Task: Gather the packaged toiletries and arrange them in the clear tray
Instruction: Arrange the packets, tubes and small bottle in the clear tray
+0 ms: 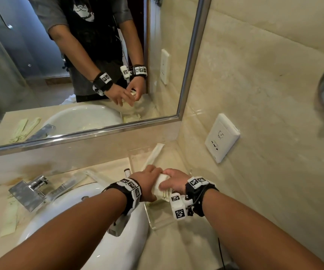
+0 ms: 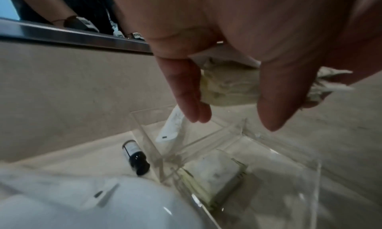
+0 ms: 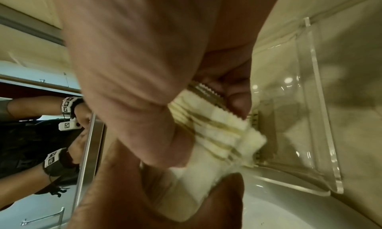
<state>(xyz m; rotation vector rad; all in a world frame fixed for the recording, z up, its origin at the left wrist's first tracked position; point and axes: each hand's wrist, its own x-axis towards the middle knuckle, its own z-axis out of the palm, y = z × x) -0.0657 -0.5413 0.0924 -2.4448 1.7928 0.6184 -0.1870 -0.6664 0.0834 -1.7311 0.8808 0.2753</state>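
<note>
Both hands hold one white packet with gold stripes [image 1: 161, 187] just above the clear tray [image 1: 153, 221], right of the sink. My left hand [image 1: 150, 182] pinches its left end between thumb and fingers. My right hand [image 1: 173, 183] grips its right end, thumb on the striped face [image 3: 217, 134]. In the left wrist view the packet [image 2: 229, 85] looks crumpled. Inside the tray [image 2: 310, 175] a long white packet [image 2: 171, 128] leans against the back wall and a flat packet [image 2: 215, 168] lies on the floor. More long packets lie left of the faucet [image 1: 11, 211] and behind the basin [image 1: 96, 177].
A small dark bottle [image 2: 136, 157] lies on the counter against the tray's left wall. The white basin [image 1: 91, 221] and chrome faucet [image 1: 30, 190] fill the left. The mirror stands behind, and a wall socket [image 1: 221, 137] sits on the tiled wall right of the tray.
</note>
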